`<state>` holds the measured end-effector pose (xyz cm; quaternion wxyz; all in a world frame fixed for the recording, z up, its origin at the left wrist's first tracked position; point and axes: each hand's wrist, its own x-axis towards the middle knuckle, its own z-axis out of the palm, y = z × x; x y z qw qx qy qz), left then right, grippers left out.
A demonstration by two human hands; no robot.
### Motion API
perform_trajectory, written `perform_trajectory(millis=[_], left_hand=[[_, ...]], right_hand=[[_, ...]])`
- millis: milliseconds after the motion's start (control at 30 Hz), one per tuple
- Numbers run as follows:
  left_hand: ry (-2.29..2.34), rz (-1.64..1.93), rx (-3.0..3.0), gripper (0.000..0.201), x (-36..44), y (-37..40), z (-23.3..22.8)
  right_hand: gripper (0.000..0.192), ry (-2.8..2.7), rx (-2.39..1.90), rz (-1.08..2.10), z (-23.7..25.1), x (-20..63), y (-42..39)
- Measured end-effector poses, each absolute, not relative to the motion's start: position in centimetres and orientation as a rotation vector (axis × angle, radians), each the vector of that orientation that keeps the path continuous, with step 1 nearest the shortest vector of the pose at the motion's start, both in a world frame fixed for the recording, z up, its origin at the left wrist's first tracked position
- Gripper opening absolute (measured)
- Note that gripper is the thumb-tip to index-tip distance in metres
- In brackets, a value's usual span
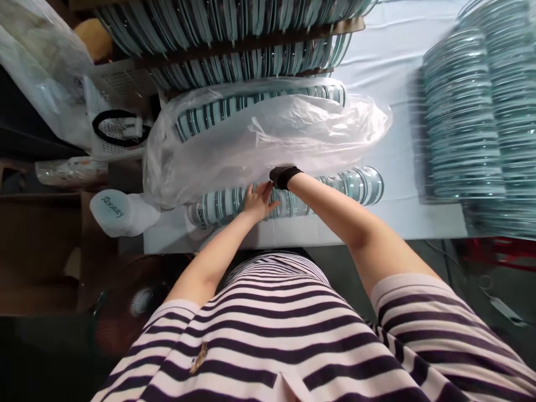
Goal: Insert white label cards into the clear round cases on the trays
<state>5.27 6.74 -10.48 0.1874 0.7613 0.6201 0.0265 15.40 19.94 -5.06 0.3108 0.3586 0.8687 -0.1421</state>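
Observation:
A long row of clear, round, pale-green-tinted pieces [362, 186], perhaps nested lids or dishes, lies on its side near the table's front edge. My left hand [258, 204] rests on the middle of this row with its fingers spread. Beside it is my right hand [282, 176], with black material around it like a glove or band; its fingers are mostly hidden. Just beyond both hands lies a cloudy plastic bag [293, 128] around a similar row [221, 111]. A white printed card or disc [201, 216] sits at the row's left end.
Stacked clear round pieces [463, 123] stand at the right. More rows [234, 22] lie at the back in cardboard. White printed discs [112, 212] are at the table's left corner. A white basket [113, 134] holds a black ring [119, 127]. A cardboard box [42, 251] sits lower left.

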Motion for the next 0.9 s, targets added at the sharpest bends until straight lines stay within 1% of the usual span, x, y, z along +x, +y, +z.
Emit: perform_trajectory(millis=[100, 200, 267, 400, 467, 533, 633, 733, 800, 900], left_hand=[[1.768, 0.009, 2.116, 0.064, 5.0, 7.0, -10.2], [1.769, -0.011, 2.103, 0.060, 5.1, 7.2, -10.0], [1.764, 0.009, 2.105, 0.058, 5.1, 7.4, -9.8], [1.762, 0.022, 2.106, 0.058, 5.0, 7.4, -9.7], [1.763, 0.014, 2.107, 0.058, 5.0, 7.2, -9.5], [1.767, 0.002, 2.102, 0.060, 5.0, 6.9, -9.3], [1.770, -0.001, 2.092, 0.060, 5.9, 6.8, -9.0], [1.709, 0.047, 2.168, 0.061, 7.7, 7.2, -8.9], [1.666, 0.061, 2.215, 0.065, 9.0, 7.7, -9.1], [1.664, 0.021, 2.236, 0.068, 10.3, 8.1, -9.7]], right_hand=[[0.029, 2.405, 0.934, -0.358, -4.6, 16.4, 18.6], [0.032, 2.500, 1.117, -0.453, -4.8, 19.6, 14.7], [0.034, 2.482, 1.239, -0.538, -5.9, 21.7, 11.1], [0.036, 2.361, 1.362, -0.684, -9.7, 23.8, 4.7], [0.038, 2.284, 1.399, -0.711, -11.3, 24.1, 2.8], [0.040, 2.241, 1.417, -0.718, -11.7, 24.2, 2.1], [0.042, 2.320, 1.439, -0.671, -9.9, 24.9, 3.5], [0.048, 2.381, 1.598, -0.482, -6.5, 25.8, 8.2], [0.045, 2.321, 1.672, -0.362, -4.8, 25.8, 12.4], [0.034, 2.209, 1.505, -0.420, -3.9, 24.2, 17.8]])
